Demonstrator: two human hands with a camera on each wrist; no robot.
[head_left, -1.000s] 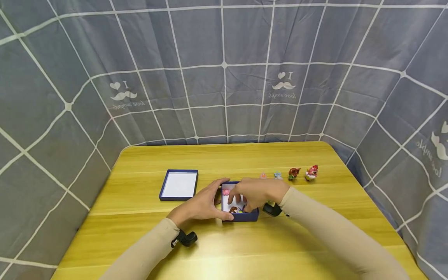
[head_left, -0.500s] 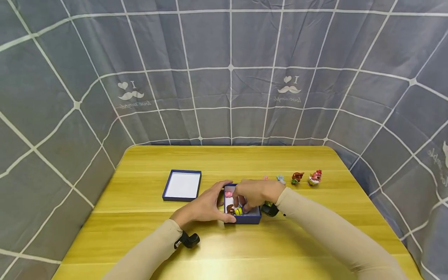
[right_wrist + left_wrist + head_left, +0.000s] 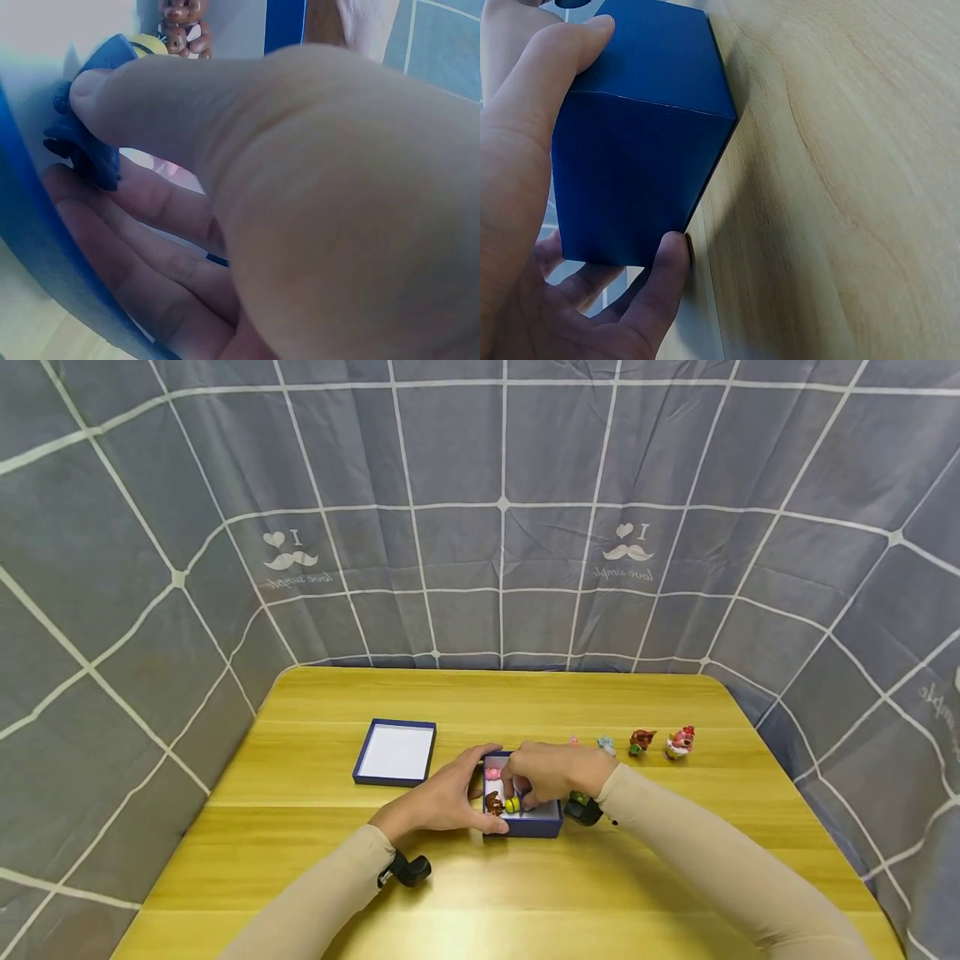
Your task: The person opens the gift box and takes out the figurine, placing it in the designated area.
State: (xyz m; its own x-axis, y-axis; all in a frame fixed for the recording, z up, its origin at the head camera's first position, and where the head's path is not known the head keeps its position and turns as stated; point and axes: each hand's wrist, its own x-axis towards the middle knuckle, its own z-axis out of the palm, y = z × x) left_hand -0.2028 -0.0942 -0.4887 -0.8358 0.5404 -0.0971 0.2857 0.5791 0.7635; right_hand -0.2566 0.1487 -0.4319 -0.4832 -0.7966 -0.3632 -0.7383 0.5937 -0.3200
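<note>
The open dark blue box (image 3: 525, 828) stands on the table, held at its left side by my left hand (image 3: 442, 797). In the left wrist view the thumb presses one face of the box and the fingers reach round the opposite face. My right hand (image 3: 551, 770) is inside the box. It pinches a small dark blue figurine (image 3: 94, 127) between thumb and fingers, and much of it is hidden. Beside it in the box are a yellow figurine (image 3: 512, 805), a brown bear figurine (image 3: 184, 26) and a pink figurine (image 3: 492, 772).
A blue-rimmed lid (image 3: 394, 752) lies inside-up left of the box. Right of the box stand a red-capped pink figurine (image 3: 679, 742), a brown one (image 3: 641, 742), a light blue one (image 3: 606, 744) and a pink one partly hidden. Something green (image 3: 577, 797) shows beneath the right wrist.
The bear has shifted left inside the box and the yellow figurine has come into fuller view. My right fingers have drawn in closer together. The left hand keeps its hold on the box.
</note>
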